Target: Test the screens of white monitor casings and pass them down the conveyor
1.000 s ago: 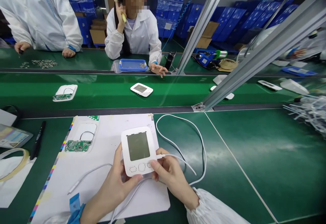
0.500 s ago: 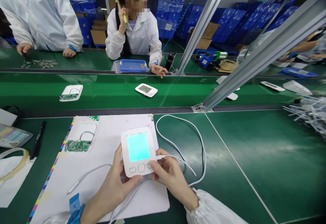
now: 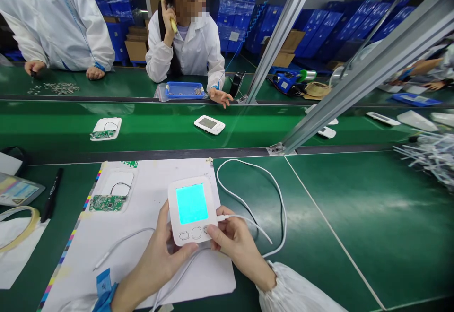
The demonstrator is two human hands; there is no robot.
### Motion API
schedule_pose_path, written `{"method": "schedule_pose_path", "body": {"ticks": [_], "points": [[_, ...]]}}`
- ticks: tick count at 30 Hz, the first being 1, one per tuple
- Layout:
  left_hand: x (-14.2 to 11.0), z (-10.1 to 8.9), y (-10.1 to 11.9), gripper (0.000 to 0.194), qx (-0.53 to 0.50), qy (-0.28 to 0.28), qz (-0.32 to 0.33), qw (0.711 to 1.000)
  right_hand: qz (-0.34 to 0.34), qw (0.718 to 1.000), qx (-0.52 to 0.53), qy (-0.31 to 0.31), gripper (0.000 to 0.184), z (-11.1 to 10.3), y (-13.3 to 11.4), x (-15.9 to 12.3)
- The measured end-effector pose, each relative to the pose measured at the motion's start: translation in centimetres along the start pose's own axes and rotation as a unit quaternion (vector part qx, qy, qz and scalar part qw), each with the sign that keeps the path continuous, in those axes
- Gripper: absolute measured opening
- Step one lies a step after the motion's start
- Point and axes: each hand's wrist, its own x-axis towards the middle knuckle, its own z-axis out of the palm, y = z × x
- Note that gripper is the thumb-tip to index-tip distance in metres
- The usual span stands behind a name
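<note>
Both hands hold a white handheld device above a paper sheet; its square screen glows cyan, with several buttons below. My left hand wraps its left side and lower edge. My right hand grips the lower right corner, its thumb by the right-hand button. A white cable is plugged into the device's right side and loops over the table. On the sheet, a white casing with a green circuit board lies left of the device. A second cable end rests near my left wrist.
Beyond the table runs a green conveyor carrying a white device and an open casing. A metal post slants across the right. Tape and a black pen lie left. Two people in white coats sit opposite.
The devices on the conveyor have shifted slightly to the right. My hands and the lit device have barely moved, the right thumb staying at the button.
</note>
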Motion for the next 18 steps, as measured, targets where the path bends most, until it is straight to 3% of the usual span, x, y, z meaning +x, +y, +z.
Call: {"method": "schedule_pose_path", "body": {"ticks": [18], "points": [[0.13, -0.13, -0.38, 0.086, -0.001, 0.008, 0.005, 1.0, 0.006, 1.0, 0.012, 0.009, 0.041, 0.12, -0.21, -0.06]]}}
